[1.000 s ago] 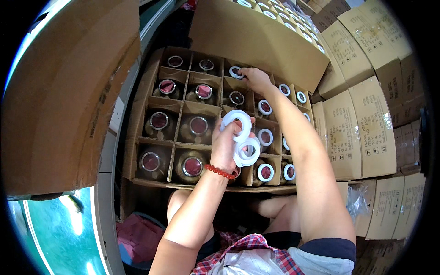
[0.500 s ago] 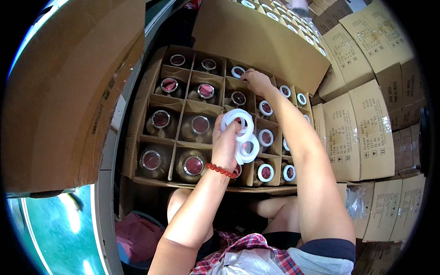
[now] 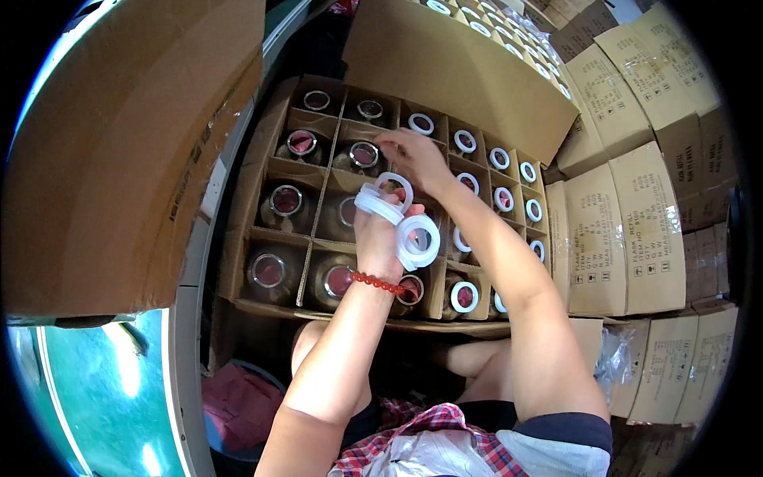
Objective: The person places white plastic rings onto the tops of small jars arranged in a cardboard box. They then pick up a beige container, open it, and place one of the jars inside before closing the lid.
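Left hand (image 3: pixel 378 245): my grip clasps white rings (image 3: pixel 380 207), nearer the carton's (image 3: pixel 253 171) front edge.
Right hand (image 3: pixel 415 161): beside a bottle (image 3: pixel 364 154), toward the far edge; I can't tell my grip's state.

Rings (image 3: pixel 415 260): smooth plastic. Flasks (image 3: pixel 280 222), 9 o'clock: glossy glass. Carton flap (image 3: pixel 465 79), 1 o'clock: matt cardboard. Tabletop (image 3: pixel 95 425), 8 o'clock: glossy.

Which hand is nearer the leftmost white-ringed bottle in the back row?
Right: the right hand is just on its near side; the left hand, holding white rings, is farther off, lower in view.
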A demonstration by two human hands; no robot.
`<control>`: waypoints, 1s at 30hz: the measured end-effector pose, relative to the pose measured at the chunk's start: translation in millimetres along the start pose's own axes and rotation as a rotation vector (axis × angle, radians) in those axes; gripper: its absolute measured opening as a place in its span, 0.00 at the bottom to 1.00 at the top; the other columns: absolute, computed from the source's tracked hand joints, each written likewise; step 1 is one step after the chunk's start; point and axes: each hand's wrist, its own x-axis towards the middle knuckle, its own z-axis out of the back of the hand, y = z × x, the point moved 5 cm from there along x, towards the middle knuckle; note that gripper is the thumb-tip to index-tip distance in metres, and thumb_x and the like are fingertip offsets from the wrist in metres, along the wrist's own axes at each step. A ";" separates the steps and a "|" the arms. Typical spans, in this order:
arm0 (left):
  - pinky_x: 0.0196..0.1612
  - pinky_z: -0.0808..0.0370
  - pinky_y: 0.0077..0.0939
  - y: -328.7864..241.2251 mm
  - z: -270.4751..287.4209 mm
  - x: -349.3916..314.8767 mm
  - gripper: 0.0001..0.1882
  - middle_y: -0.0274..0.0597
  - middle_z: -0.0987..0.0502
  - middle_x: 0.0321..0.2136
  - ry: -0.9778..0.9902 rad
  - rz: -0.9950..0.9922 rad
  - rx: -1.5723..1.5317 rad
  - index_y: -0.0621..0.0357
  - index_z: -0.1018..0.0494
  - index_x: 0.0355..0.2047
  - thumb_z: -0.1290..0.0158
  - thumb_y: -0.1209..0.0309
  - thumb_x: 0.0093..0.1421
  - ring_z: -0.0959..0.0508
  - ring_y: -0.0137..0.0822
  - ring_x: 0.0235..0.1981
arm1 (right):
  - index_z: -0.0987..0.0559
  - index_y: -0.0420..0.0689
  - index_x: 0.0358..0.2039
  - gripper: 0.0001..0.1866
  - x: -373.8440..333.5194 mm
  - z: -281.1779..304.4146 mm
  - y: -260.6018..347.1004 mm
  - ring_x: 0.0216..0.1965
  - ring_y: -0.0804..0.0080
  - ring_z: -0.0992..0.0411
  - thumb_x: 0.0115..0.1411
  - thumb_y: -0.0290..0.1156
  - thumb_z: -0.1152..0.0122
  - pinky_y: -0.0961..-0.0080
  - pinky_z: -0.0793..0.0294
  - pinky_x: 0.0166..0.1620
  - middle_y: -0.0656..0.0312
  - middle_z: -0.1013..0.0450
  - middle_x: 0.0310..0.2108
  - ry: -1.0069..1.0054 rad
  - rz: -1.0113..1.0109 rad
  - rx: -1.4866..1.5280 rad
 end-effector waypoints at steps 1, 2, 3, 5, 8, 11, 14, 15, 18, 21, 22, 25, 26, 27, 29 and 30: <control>0.16 0.29 0.20 -1.4 1.0 0.1 0.14 0.43 0.26 0.34 0.020 -0.018 -0.014 0.59 0.37 0.48 0.54 0.73 0.61 0.22 0.34 0.26 | 0.22 0.44 0.42 0.13 -7.3 11.2 4.8 0.40 0.74 0.29 0.58 0.33 0.46 0.73 0.34 0.46 0.66 0.25 0.39 0.042 -0.167 0.287; 0.16 0.28 0.20 -0.1 2.1 1.0 0.15 0.42 0.27 0.34 0.042 -0.032 -0.028 0.59 0.37 0.49 0.54 0.72 0.61 0.22 0.33 0.26 | 0.22 0.42 0.42 0.13 -17.9 21.9 15.4 0.37 0.76 0.29 0.61 0.35 0.47 0.77 0.31 0.41 0.66 0.25 0.37 0.082 -0.339 0.571; 0.17 0.28 0.20 -1.6 3.9 1.4 0.16 0.42 0.27 0.34 0.059 -0.051 -0.043 0.59 0.37 0.50 0.54 0.72 0.61 0.22 0.33 0.26 | 0.23 0.37 0.40 0.17 -30.3 33.3 41.5 0.32 0.83 0.31 0.63 0.39 0.46 0.85 0.33 0.34 0.67 0.26 0.32 0.099 -0.457 0.750; 0.17 0.28 0.20 1.4 0.9 2.7 0.18 0.41 0.27 0.34 0.050 -0.028 -0.032 0.58 0.38 0.53 0.55 0.71 0.62 0.22 0.33 0.25 | 0.22 0.38 0.40 0.15 -53.9 44.7 59.5 0.29 0.84 0.32 0.61 0.38 0.43 0.86 0.34 0.32 0.68 0.26 0.29 0.173 -0.455 0.649; 0.16 0.30 0.20 3.7 -3.7 1.2 0.22 0.40 0.27 0.34 0.043 -0.034 0.020 0.55 0.41 0.59 0.58 0.69 0.65 0.22 0.33 0.25 | 0.22 0.38 0.42 0.13 -71.9 47.6 59.6 0.24 0.87 0.33 0.60 0.34 0.41 0.88 0.35 0.26 0.69 0.27 0.26 0.188 -0.421 0.696; 0.14 0.33 0.20 -0.1 -6.1 -2.4 0.21 0.39 0.27 0.35 0.032 -0.068 0.076 0.54 0.40 0.59 0.58 0.67 0.66 0.22 0.33 0.26 | 0.22 0.37 0.40 0.12 -71.7 57.7 40.0 0.23 0.87 0.33 0.61 0.32 0.42 0.88 0.33 0.25 0.69 0.28 0.24 0.013 -0.508 0.707; 0.16 0.30 0.18 -1.6 -0.4 -2.0 0.18 0.41 0.27 0.33 0.020 -0.040 0.002 0.54 0.37 0.55 0.58 0.64 0.67 0.22 0.34 0.28 | 0.27 0.37 0.48 0.18 -58.5 52.5 -5.4 0.25 0.83 0.31 0.61 0.32 0.41 0.87 0.30 0.28 0.66 0.28 0.28 -0.081 -0.563 0.757; 0.15 0.30 0.18 1.0 -0.3 -0.3 0.17 0.41 0.27 0.33 0.058 -0.015 0.015 0.55 0.36 0.54 0.57 0.65 0.67 0.22 0.33 0.28 | 0.30 0.38 0.49 0.19 -54.6 46.2 -19.2 0.27 0.81 0.29 0.60 0.32 0.41 0.85 0.28 0.28 0.65 0.28 0.30 -0.081 -0.588 0.778; 0.15 0.29 0.18 11.6 -5.7 0.4 0.16 0.42 0.25 0.30 0.174 0.066 0.088 0.57 0.36 0.52 0.55 0.66 0.65 0.22 0.32 0.25 | 0.29 0.39 0.45 0.16 -56.2 23.4 -83.6 0.27 0.80 0.29 0.60 0.32 0.40 0.84 0.28 0.28 0.64 0.27 0.31 -0.118 -0.662 0.634; 0.13 0.30 0.17 18.7 -17.6 -7.7 0.14 0.44 0.23 0.25 0.244 0.119 0.277 0.60 0.36 0.48 0.53 0.68 0.64 0.22 0.30 0.20 | 0.29 0.38 0.42 0.17 -56.8 18.0 -102.8 0.29 0.73 0.25 0.55 0.32 0.36 0.73 0.27 0.25 0.57 0.26 0.26 -0.070 -0.667 0.315; 0.13 0.31 0.17 22.1 -20.7 -11.1 0.13 0.45 0.23 0.26 0.286 0.147 0.325 0.59 0.36 0.45 0.52 0.67 0.63 0.23 0.30 0.19 | 0.29 0.38 0.41 0.18 -56.5 16.7 -104.0 0.29 0.70 0.24 0.54 0.33 0.36 0.71 0.26 0.28 0.55 0.26 0.26 -0.030 -0.652 0.203; 0.15 0.31 0.18 33.0 -18.2 -17.3 0.15 0.45 0.23 0.26 0.347 0.160 0.460 0.60 0.36 0.43 0.48 0.65 0.62 0.23 0.30 0.20 | 0.25 0.40 0.37 0.14 -60.9 15.7 -94.3 0.37 0.52 0.25 0.54 0.36 0.39 0.63 0.28 0.41 0.49 0.24 0.31 -0.001 -0.532 -0.051; 0.19 0.28 0.20 34.5 -20.9 -20.5 0.16 0.45 0.23 0.25 0.362 0.194 0.458 0.60 0.36 0.43 0.46 0.63 0.61 0.23 0.30 0.21 | 0.24 0.41 0.37 0.14 -62.2 18.3 -88.5 0.38 0.49 0.25 0.54 0.36 0.40 0.62 0.28 0.43 0.48 0.23 0.32 0.024 -0.528 -0.075; 0.21 0.28 0.20 34.3 -23.0 -22.6 0.16 0.44 0.23 0.25 0.376 0.209 0.472 0.60 0.35 0.42 0.46 0.63 0.61 0.23 0.30 0.21 | 0.23 0.44 0.38 0.13 -63.0 18.3 -82.7 0.39 0.50 0.25 0.56 0.38 0.42 0.61 0.27 0.42 0.49 0.24 0.34 0.052 -0.513 -0.089; 0.23 0.27 0.21 35.1 -24.4 -24.1 0.16 0.42 0.23 0.25 0.394 0.209 0.484 0.59 0.33 0.41 0.45 0.62 0.61 0.23 0.29 0.21 | 0.22 0.45 0.38 0.13 -63.2 19.9 -55.7 0.38 0.51 0.25 0.57 0.39 0.43 0.59 0.27 0.41 0.50 0.25 0.35 0.063 -0.428 -0.317; 0.23 0.26 0.21 36.0 -23.9 -24.2 0.16 0.42 0.23 0.25 0.395 0.193 0.483 0.59 0.33 0.40 0.45 0.62 0.60 0.23 0.29 0.21 | 0.21 0.45 0.38 0.13 -63.0 18.7 -42.9 0.38 0.52 0.25 0.57 0.40 0.44 0.59 0.26 0.41 0.51 0.26 0.35 0.068 -0.382 -0.430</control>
